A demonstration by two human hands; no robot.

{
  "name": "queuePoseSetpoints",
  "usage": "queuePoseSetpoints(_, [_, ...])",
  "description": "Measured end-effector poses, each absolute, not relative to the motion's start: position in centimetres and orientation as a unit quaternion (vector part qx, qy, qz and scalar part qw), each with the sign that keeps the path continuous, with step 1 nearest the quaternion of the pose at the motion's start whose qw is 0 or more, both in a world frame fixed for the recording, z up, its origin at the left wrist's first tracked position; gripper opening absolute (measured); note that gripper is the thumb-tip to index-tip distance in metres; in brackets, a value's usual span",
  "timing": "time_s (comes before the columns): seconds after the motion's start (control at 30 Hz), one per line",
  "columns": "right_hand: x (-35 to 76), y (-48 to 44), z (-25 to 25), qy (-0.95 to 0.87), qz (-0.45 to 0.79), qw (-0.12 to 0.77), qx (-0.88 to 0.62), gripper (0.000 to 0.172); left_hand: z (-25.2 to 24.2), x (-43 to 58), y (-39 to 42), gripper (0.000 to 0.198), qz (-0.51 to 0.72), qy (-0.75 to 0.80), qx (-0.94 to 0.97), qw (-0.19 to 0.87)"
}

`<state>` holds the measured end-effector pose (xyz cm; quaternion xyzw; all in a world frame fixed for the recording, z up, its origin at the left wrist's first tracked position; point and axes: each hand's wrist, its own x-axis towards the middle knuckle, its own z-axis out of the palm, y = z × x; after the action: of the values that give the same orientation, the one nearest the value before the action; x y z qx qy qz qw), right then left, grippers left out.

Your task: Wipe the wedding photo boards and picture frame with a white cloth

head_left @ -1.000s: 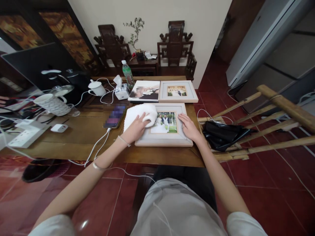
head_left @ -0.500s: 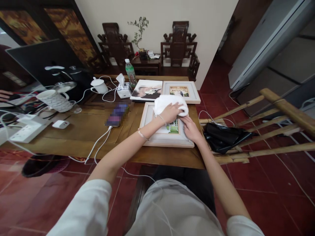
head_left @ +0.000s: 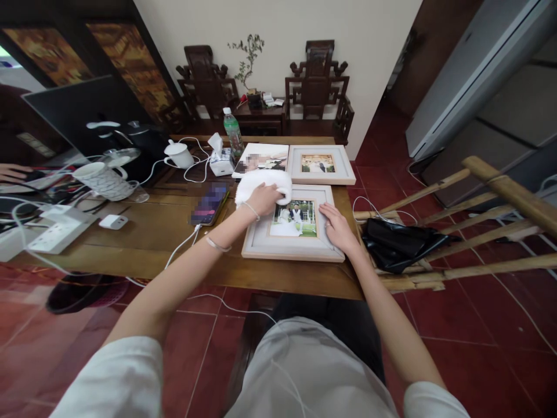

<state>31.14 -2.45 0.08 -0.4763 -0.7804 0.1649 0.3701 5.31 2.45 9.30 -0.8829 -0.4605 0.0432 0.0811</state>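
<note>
A white cloth [head_left: 249, 184] lies under my left hand [head_left: 264, 200], whose fingers press and grip it over the upper left corner of a pale picture frame [head_left: 261, 244]. This frame lies flat on the wooden table [head_left: 226, 270] and holds a photo [head_left: 307, 219] of two people outdoors. My right hand [head_left: 338, 227] rests on the frame's right border, with its fingers stretched out and nothing in them. Behind it lie a second framed photo [head_left: 346, 169] and a white-edged picture [head_left: 276, 152], partly covered by the cloth.
Left of the frame is a phone [head_left: 210, 204] with a cable. Farther left are a tissue box [head_left: 222, 163], a bottle [head_left: 234, 132], a lidded cup [head_left: 178, 155], a mug [head_left: 102, 180] and a power strip [head_left: 56, 235]. A bamboo chair [head_left: 500, 180] bears a black bag [head_left: 391, 241]. Someone's hand [head_left: 15, 172] shows at far left.
My left hand has moved left with the cloth, from the frame's upper middle to its upper left corner, uncovering more of the photo. My right hand has stayed at the right border.
</note>
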Motion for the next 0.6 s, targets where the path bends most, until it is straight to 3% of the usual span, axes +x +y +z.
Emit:
queuePoseSetpoints(0.23, [31.0, -2.3, -0.1, -0.783, 0.147, 0.372, -0.477, 0.061, 10.0, 2.6, 0.4, 0.043, 0.063, -0.487, -0.866, 0.091])
queuePoseSetpoints(0.6, [30.7, -2.5, -0.3, -0.775, 0.157, 0.379, -0.481, 0.061, 10.4, 2.1, -12.5, 0.046, 0.040, -0.456, -0.889, -0.008])
